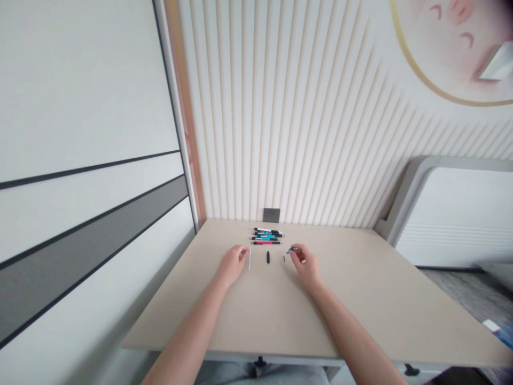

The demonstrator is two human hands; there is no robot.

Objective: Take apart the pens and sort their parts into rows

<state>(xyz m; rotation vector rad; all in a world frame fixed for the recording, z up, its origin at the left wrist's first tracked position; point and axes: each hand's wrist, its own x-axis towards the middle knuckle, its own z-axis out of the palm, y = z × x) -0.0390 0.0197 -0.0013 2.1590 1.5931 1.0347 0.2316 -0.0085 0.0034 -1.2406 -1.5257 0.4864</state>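
Both my hands rest on a beige table (360, 310). My left hand (232, 263) lies with fingers curled, its fingertips beside a thin white refill tube (249, 258). My right hand (306, 263) pinches a small teal pen part (292, 249) between thumb and fingers. Between the hands lie a short black pen piece (268, 257) and a tiny dark part (284, 258). Just beyond them several pens (267, 236), teal, red and black, lie side by side near the wall.
A dark wall plate (271, 215) sits at the table's back edge against a ribbed white wall. A grey and white bed frame (449, 214) stands to the right. A white panel wall runs along the left.
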